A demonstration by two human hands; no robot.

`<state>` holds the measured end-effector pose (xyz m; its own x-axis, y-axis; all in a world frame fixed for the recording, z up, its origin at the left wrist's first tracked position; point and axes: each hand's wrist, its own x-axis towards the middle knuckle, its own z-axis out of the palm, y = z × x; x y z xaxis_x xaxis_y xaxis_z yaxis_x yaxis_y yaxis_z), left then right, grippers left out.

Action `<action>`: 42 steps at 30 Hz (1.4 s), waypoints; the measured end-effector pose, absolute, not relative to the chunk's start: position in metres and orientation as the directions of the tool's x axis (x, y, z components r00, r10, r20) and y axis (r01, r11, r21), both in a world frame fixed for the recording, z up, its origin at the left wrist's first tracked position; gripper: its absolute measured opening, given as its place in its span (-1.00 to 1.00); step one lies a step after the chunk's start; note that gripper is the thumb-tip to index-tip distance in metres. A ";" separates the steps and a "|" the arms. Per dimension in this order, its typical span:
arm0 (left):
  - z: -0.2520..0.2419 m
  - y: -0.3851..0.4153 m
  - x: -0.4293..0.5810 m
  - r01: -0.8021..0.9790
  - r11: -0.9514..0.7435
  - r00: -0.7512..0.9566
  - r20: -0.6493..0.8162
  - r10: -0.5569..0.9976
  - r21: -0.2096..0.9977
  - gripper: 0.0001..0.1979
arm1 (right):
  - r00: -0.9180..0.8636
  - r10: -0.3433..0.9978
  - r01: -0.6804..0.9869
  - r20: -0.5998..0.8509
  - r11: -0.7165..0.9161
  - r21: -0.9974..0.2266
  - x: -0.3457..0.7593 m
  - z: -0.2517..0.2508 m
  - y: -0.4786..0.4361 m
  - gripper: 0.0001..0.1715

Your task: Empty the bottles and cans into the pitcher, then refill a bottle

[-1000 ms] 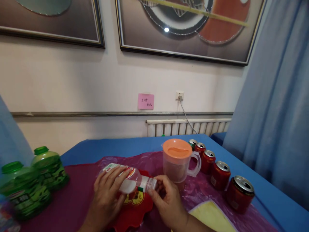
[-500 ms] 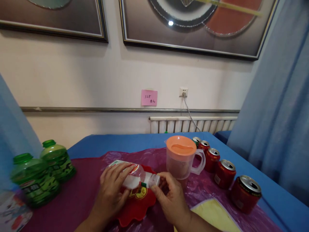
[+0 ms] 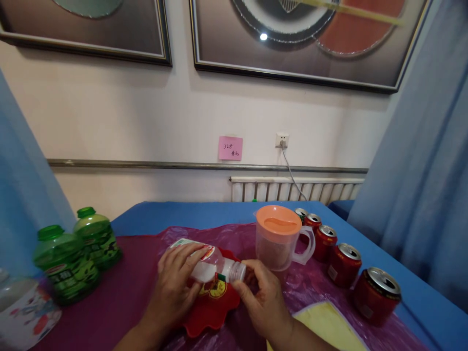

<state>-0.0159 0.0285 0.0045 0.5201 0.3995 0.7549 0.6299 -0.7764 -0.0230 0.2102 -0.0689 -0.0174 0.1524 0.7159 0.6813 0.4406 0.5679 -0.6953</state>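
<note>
A clear plastic bottle [image 3: 210, 265] with white contents and a red-and-white label lies on its side over a red scalloped dish [image 3: 208, 317]. My left hand [image 3: 179, 278] is wrapped over the bottle's body. At the bottle's neck, on the right, the thumb and fingers of my right hand [image 3: 265, 297] pinch the white cap [image 3: 239, 271]. Just behind my right hand stands a clear plastic jug [image 3: 274, 253] with an orange lid [image 3: 278, 220].
Several red drink cans [image 3: 344, 264] stand in a row on the right. Two green bottles [image 3: 66, 265] and a patterned white container [image 3: 29, 312] are on the left. A yellow cloth [image 3: 325, 324] lies at the front right on purple plastic sheeting [image 3: 124, 297] covering the blue table [image 3: 183, 214].
The whole view has shifted slightly, so things appear further right and more of the white container shows. Both hands keep the same hold on the bottle.
</note>
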 end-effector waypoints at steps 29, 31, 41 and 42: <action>0.008 0.027 -0.016 0.648 -0.759 0.541 0.742 0.395 -0.068 -0.45 | 0.144 0.675 0.480 0.724 0.592 -0.647 0.210 -0.017 -0.072 -0.50; 0.008 0.026 -0.016 0.642 -0.763 0.542 0.745 0.387 -0.071 -0.45 | 0.138 0.666 0.474 0.733 0.606 -0.639 0.209 -0.016 -0.072 -0.50; 0.002 0.032 -0.022 0.681 -0.730 0.418 0.789 0.451 0.056 -0.43 | 0.199 0.650 0.432 0.733 0.613 -0.661 0.210 -0.018 -0.077 -0.55; 0.003 0.031 -0.022 0.683 -0.727 0.397 0.800 0.450 0.070 -0.44 | 0.200 0.669 0.415 0.716 0.604 -0.680 0.210 -0.017 -0.078 -0.56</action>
<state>-0.0225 0.0310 0.0027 0.3966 0.4501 0.8000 0.6832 -0.7268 0.0702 0.2095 -0.0775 -0.0169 0.2001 0.6687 0.7161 0.4154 0.6040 -0.6801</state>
